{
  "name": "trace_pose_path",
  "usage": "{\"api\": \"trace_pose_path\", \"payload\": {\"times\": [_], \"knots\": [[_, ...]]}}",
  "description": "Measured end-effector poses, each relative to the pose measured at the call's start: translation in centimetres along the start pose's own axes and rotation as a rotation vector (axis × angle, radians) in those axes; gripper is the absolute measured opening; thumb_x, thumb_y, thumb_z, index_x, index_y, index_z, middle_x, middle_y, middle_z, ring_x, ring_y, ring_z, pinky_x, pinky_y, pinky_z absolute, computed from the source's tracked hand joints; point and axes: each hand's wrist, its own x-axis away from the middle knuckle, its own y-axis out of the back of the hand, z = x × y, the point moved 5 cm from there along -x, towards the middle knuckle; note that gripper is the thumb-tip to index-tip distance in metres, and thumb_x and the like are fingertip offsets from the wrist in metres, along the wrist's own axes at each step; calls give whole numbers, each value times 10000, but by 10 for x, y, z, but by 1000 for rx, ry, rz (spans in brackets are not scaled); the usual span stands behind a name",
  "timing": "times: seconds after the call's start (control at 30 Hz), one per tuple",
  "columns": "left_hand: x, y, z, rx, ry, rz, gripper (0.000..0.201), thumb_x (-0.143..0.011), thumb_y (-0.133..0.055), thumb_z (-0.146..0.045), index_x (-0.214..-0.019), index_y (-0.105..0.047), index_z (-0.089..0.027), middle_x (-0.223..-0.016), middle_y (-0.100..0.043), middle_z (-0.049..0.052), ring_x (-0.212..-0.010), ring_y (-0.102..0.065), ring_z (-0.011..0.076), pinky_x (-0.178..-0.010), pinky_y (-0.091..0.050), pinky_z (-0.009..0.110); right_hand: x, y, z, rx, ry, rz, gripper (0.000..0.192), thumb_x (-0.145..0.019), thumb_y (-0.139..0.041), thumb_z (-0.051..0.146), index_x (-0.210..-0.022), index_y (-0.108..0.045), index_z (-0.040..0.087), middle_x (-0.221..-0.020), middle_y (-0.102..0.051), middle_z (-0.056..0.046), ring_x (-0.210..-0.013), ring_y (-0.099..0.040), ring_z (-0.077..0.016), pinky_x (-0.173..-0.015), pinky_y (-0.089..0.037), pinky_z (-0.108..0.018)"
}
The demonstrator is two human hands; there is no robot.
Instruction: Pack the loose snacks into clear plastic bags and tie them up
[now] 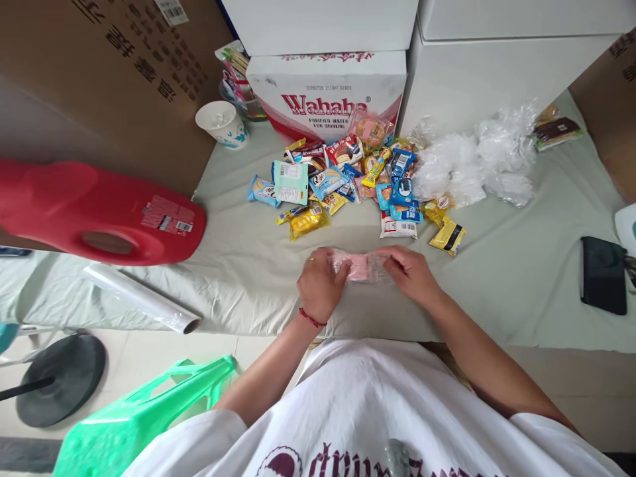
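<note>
Near the table's front edge, a small pink packet [360,267] in clear plastic wrap lies between my two hands. My left hand [320,281], with a red string bracelet at the wrist, is closed on the packet's left end, thumb on top. My right hand [408,270] pinches the loose clear wrap [378,266] at the right end. Just beyond my hands is a pile of wrapped snacks, among them a yellow packet [309,220], a pale green packet [291,183] and a white packet [399,226].
Crumpled clear plastic bags [464,165] lie right of the pile. A Wahaha carton [328,93] stands behind it. To the left are a paper cup [222,124], a red jug [124,212] and a film roll [144,298]. A black wallet-like object [603,275] lies far right; a green stool [144,417] stands below.
</note>
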Motion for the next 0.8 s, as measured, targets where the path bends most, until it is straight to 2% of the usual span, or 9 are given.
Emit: {"api": "trace_pose_path", "payload": {"times": [0.07, 0.13, 0.23, 0.37, 0.43, 0.5, 0.6, 0.67, 0.8], "knots": [[-3, -2, 1, -42, 14, -5, 542, -827, -737, -569, -1181, -630, -172, -1184, -644, 159, -1139, -573, 352, -889, -470, 422, 9, -1, -6, 172, -147, -161, 394, -985, -577, 380, -1314, -680, 191, -1082, -654, -135, -977, -615, -295, -909, -519, -454], [-5, -6, 2, -64, 13, 56, 521, -814, -729, -621, -1075, -657, -177, -1245, -606, 177, -1208, -524, 393, -938, -465, 478, 16, -8, -2, 289, -194, -190, 430, -939, -629, 375, -1312, -684, 169, -1066, -615, -153, -1021, -584, -332, -940, -506, -504], [-6, -10, 1, -44, 15, 141, 420, -834, -709, -596, -930, -642, -193, -1247, -599, 162, -1231, -503, 400, -942, -463, 492, 23, -9, 6, 173, -228, -221, 365, -944, -604, 375, -1252, -707, 209, -1065, -581, -115, -881, -593, -253, -833, -540, -427], [-5, -14, -2, 39, 9, 164, 321, -824, -726, -479, -909, -580, -206, -1137, -630, 133, -1147, -559, 354, -896, -466, 451, 25, 18, -3, 48, -299, -370, 356, -938, -603, 425, -1228, -697, 241, -1081, -591, -75, -694, -520, -168, -715, -516, -357], [-4, -15, -4, 90, -7, 142, 287, -810, -728, -415, -891, -537, -216, -1040, -632, 106, -1044, -593, 314, -841, -465, 415, 21, 27, -13, 204, -288, -336, 480, -888, -673, 418, -1328, -655, 228, -1182, -602, -115, -858, -564, -231, -837, -507, -414], [-3, -15, -5, 162, -12, 113, 273, -796, -721, -356, -846, -481, -235, -906, -600, 53, -862, -593, 249, -750, -450, 368, 17, 27, -24, 374, -282, -190, 527, -836, -732, 390, -1331, -661, 224, -1199, -621, -140, -1043, -544, -316, -942, -463, -484], [1, -13, -7, 270, -29, 36, 283, -774, -700, -288, -800, -421, -255, -775, -515, -15, -665, -506, 178, -636, -401, 317, 19, 21, -32, 460, -308, -44, 210, -859, -693, 350, -1017, -745, 223, -1021, -638, -125, -1083, -512, -354, -941, -448, -505], [8, -12, -14, 277, -100, -71, 260, -759, -693, -256, -816, -439, -251, -807, -531, -4, -689, -516, 182, -631, -399, 313, 23, 17, -24, 365, -284, -63, 146, -872, -660, 349, -874, -711, 212, -989, -616, -116, -1015, -544, -316, -901, -476, -458], [28, -19, -41, 142, -418, -281, 161, -815, -684, -242, -875, -536, -226, -936, -624, 86, -873, -583, 250, -742, -426, 367, 36, -5, -3, -168, -305, -38, 205, -943, -541, 362, -986, -693, 232, -856, -636, -43, -749, -607, -203, -742, -522, -347]]}}
